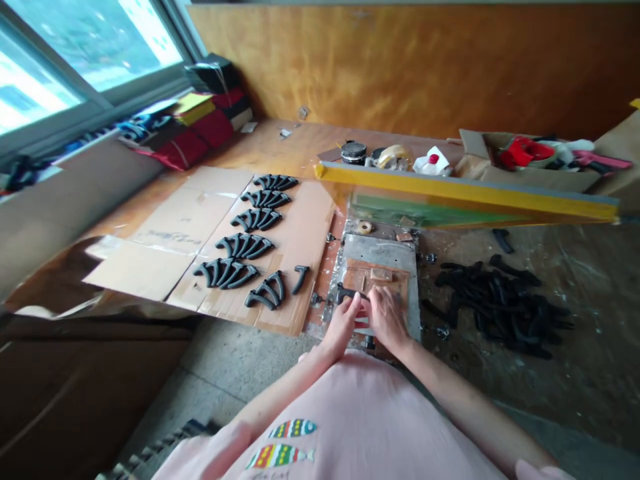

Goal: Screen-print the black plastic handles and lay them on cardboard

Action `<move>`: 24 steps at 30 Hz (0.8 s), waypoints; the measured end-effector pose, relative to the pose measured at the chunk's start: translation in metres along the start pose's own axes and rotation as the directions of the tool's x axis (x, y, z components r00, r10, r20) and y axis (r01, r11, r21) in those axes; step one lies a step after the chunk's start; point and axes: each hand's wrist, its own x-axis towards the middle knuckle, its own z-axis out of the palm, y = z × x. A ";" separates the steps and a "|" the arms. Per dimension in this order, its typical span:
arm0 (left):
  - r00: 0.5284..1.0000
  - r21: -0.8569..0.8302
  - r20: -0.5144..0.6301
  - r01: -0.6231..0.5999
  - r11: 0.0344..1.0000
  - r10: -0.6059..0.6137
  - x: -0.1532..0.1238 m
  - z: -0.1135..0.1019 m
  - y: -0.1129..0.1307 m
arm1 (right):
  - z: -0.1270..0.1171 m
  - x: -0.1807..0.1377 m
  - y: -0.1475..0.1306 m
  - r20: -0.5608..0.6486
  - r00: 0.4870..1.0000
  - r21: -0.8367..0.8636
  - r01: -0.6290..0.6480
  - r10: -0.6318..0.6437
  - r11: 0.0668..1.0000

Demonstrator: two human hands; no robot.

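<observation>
Both hands meet over a metal plate fixture (380,248) at the table's front. A black handle-like plastic part (346,291) is gripped between my left hand (346,319) and my right hand (386,315), its right end hidden by the fingers. Beneath them, the fixture carries a brown board with a small raised block (381,274). Similar curved black parts (245,247) lie fanned in rows on cardboard to the left, with a single one (300,279) at the near end. To the right is a loose heap of black parts (500,303).
Behind the fixture, a yellow-edged screen frame (465,190) is raised at a tilt. Tape rolls and a round black tin (353,153) stand beyond it. An open carton (540,167) with red items sits back right. Flattened cardboard (165,233) overhangs the table's front left edge.
</observation>
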 end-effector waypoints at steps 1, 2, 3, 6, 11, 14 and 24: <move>0.997 -0.023 -0.074 -0.026 0.999 0.025 0.000 -0.005 -0.003 | 0.000 -0.003 -0.012 0.017 0.997 0.030 0.073 -0.074 0.997; 0.987 -0.025 -0.154 -0.050 0.998 0.046 0.001 -0.014 -0.004 | 0.000 -0.004 -0.019 0.030 0.990 0.073 0.136 -0.138 0.988; 0.971 -0.014 -0.229 -0.068 0.998 0.063 0.002 -0.028 -0.004 | -0.001 -0.005 -0.023 0.030 0.983 0.123 0.178 -0.183 0.976; 0.893 0.040 -0.437 -0.098 0.994 0.105 0.005 -0.090 -0.007 | -0.006 -0.004 -0.005 -0.024 0.984 0.247 0.176 -0.176 0.953; 0.620 0.143 -0.784 0.138 0.980 0.027 -0.003 -0.202 -0.030 | -0.017 -0.010 0.072 -0.006 0.990 0.275 -0.134 0.141 0.952; 0.568 0.167 -0.822 0.300 0.939 -0.035 -0.003 -0.238 -0.039 | -0.023 -0.019 0.101 0.048 0.954 0.262 -0.299 0.297 0.918; 0.641 0.450 -0.764 0.615 0.647 -0.078 0.022 -0.269 -0.013 | -0.029 -0.026 0.100 0.119 0.931 0.308 -0.365 0.345 0.879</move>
